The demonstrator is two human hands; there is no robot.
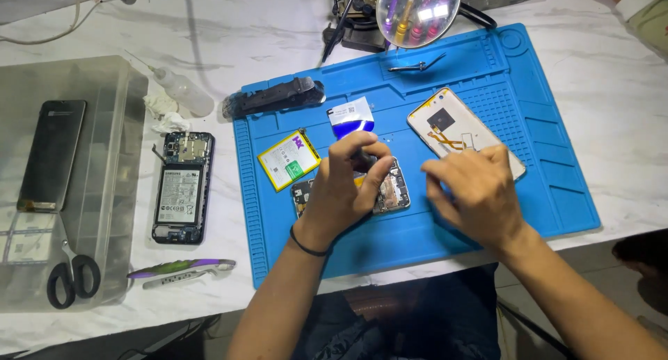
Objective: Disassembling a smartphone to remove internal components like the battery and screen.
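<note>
Here, on a blue repair mat [557,193], the left hand [348,186] curls its fingers closed around an opened phone frame [391,189], pinning it down – the right hand [473,193] rests just beside it, fingers bent; whether it holds anything I cannot tell. A slip could likely tear the delicate ribbon cable on the nearby back cover [452,127]

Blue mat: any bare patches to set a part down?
Free: the blue mat's right side, past the white back cover, and its front strip below both hands. Crowded: centre, where the left hand and right hand work over the opened phone, beside the yellow battery.
</note>
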